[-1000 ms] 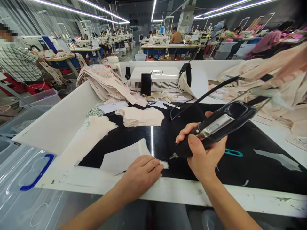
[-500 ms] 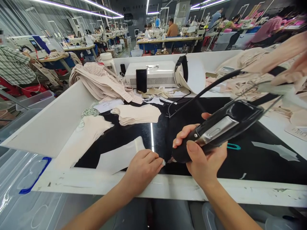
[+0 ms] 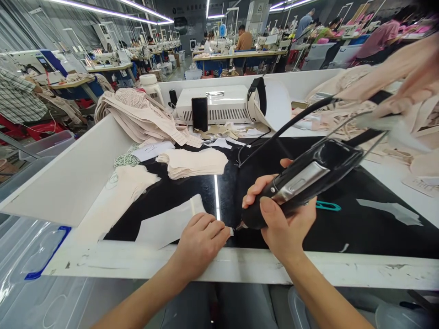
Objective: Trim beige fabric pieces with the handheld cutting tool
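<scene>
My right hand (image 3: 279,224) is wrapped round a black handheld cutting tool (image 3: 305,180) with a silver panel and a black cord. Its tip points down-left and touches the right end of a white fabric piece (image 3: 168,224) lying on the black table top (image 3: 343,228). My left hand (image 3: 200,240) lies on that same end of the piece, fingers curled and pressing it down right beside the tool tip. A stack of beige cut pieces (image 3: 192,162) sits further back.
A white machine box (image 3: 219,107) with a black phone (image 3: 199,113) leaning on it stands at the back. Beige garments (image 3: 137,116) are heaped back left and at right. A teal clip (image 3: 327,206) lies right of my hand. A clear bin with blue handle (image 3: 37,269) is left. Another person's hand (image 3: 411,91) reaches in top right.
The tool tip came down and left onto the end of the white piece. My left hand slid slightly left and its fingers curled onto the fabric.
</scene>
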### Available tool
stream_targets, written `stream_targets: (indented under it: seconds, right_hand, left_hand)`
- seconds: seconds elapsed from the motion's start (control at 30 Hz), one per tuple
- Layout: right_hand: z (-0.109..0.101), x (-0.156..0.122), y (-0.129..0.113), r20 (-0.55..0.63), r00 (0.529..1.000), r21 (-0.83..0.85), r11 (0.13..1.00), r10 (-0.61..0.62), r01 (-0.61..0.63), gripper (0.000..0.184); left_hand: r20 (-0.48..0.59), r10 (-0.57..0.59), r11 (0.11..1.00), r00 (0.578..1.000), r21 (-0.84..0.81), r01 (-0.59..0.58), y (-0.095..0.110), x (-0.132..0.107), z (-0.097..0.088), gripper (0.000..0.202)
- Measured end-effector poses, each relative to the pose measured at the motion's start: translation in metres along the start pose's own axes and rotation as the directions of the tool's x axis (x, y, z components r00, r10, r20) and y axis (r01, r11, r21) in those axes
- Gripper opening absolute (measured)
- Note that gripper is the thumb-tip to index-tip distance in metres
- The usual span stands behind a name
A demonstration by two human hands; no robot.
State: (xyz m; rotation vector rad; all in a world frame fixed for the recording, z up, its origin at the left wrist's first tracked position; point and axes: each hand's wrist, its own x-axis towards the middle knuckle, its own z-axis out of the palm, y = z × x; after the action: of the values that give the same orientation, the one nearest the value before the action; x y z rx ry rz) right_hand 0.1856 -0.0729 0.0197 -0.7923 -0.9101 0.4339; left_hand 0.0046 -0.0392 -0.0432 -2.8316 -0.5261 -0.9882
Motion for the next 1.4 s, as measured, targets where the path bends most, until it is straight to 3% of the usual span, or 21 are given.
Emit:
stream_targets:
  seconds: [0.33,1.07,1.4]
  right_hand:
    - [0.004,0.001,-0.001,0.001,1.000,0.034,0.999,0.011,-0.011,0.044]
    - [0.003,0.000,0.001,0.032,0.999,0.019,1.000,-0.018,0.017,0.034]
    - [-0.001,-0.003,-0.001,0.030,0.999,0.033,0.999,0.026,-0.027,0.052]
  left_hand:
    - [-0.025,0.029,0.994,0.999,0.105,-0.027,0.009,0.006,-0.003,0.018]
    - [0.010,0.014,0.993,1.000,0.114,-0.015,0.014,0.009,-0.003,0.022]
    - [0.035,-0.007,0.995,0.999,0.097,0.003,0.011,0.007,-0.003,0.013]
